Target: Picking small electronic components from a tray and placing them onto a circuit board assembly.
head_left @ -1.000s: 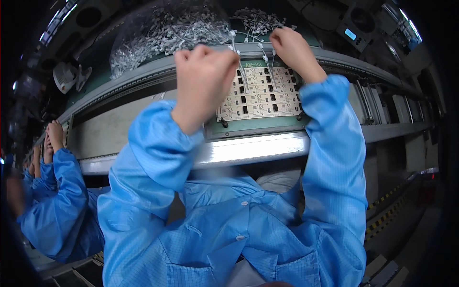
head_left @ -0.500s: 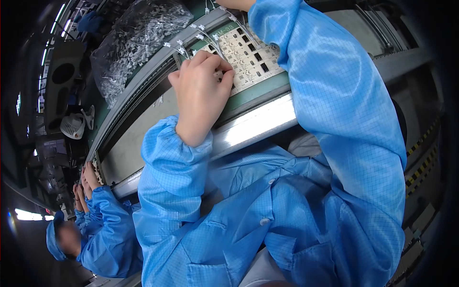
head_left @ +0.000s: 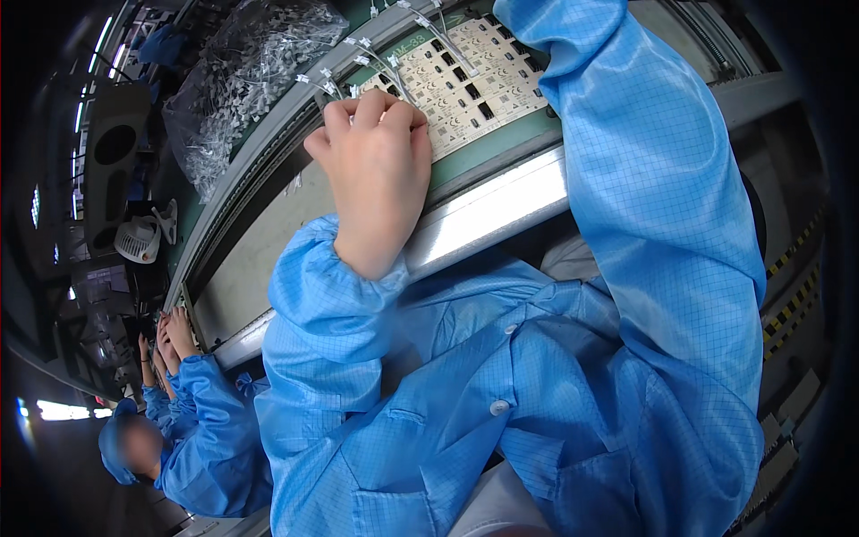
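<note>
My left hand (head_left: 376, 174) is at the left end of a pale circuit board panel (head_left: 510, 85) set in a green carrier (head_left: 497, 145). Its fingers are curled down onto the board's edge; the tips, and whatever they grip, are hidden. Rows of small black components dot the panel. White wires with small connectors (head_left: 362, 60) lie across the board's far edge and the rail behind it. Only the blue right sleeve (head_left: 653, 152) shows, reaching up over the panel's right side; my right hand is past the top edge.
A clear bag (head_left: 259, 72) full of white connector wires lies beyond the rail. In front of the carrier runs a shiny metal rail (head_left: 488, 210). A small white fan (head_left: 139, 237) stands at the left. A co-worker in blue (head_left: 210, 438) works farther down the line.
The view has shifted a little, showing more of the panel. My left hand stays at the board's left end, fingers still curled. My right hand, partly seen at the top before, has left the picture.
</note>
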A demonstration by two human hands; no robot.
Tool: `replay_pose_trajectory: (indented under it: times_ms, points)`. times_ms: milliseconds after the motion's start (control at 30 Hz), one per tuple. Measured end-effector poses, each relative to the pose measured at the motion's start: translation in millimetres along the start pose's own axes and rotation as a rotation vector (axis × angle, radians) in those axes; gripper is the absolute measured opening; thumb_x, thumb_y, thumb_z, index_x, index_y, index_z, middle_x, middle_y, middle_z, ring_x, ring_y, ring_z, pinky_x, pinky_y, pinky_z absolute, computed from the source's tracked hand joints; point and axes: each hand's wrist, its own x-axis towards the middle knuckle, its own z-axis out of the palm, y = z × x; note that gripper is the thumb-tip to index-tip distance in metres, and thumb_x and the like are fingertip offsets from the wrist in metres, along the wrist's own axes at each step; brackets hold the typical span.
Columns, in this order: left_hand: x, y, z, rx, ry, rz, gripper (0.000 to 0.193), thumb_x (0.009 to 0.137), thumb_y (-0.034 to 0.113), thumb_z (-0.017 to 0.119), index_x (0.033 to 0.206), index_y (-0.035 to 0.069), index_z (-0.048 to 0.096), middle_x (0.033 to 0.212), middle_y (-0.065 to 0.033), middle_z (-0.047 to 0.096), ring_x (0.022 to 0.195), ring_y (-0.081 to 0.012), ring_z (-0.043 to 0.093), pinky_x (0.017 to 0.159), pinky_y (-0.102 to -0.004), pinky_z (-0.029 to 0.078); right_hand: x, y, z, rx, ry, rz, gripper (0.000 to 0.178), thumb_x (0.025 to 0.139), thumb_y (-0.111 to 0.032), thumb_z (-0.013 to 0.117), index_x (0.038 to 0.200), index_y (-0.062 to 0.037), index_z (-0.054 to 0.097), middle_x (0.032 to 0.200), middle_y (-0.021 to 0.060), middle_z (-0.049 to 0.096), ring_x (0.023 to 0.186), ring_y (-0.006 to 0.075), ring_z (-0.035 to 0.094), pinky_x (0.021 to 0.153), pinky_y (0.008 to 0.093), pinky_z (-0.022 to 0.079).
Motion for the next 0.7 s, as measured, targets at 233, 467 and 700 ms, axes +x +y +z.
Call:
replay_pose_trajectory:
  times_ms: [233,467,700]
  points:
    - [-3.9,24.2,-10.6,0.139,-0.070,0.113,0.014,0.081,0.020,0.070,0.087,0.008,0.070,0.099,-0.0040,0.062,0.106,-0.0278,0.052,0.088,-0.0473,0.035,-6.8,-9.4,-37.7,0.102,0.019,0.035,0.022,0.080,-0.008,0.063,0.098,0.0019,0.070,0.089,0.0219,0.071,0.087,0.0349,0.070,0.078,0.0397,0.055]
    - [28.1,-13.5,-21.6,-0.041,-0.303,0.028,0.018,0.085,0.025,0.066,0.085,0.010,0.076,0.101,-0.0054,0.067,0.105,-0.0282,0.054,0.087,-0.0499,0.037,-51.7,1.1,-70.0,0.136,-0.081,-0.029,0.015,0.085,-0.009,0.063,0.093,0.0027,0.067,0.080,0.0160,0.069,0.073,0.0281,0.068,0.067,0.0342,0.052]
    - [153.6,-104.9,57.3,0.121,-0.165,0.128,0.024,0.085,0.016,0.064,0.107,0.018,0.072,0.093,-0.0071,0.070,0.096,-0.0283,0.067,0.082,-0.0488,0.043,-67.9,16.8,-78.1,0.634,-0.342,0.194,0.019,0.095,-0.010,0.063,0.111,-0.0014,0.068,0.096,0.0009,0.067,0.090,0.0074,0.062,0.082,0.0216,0.051]
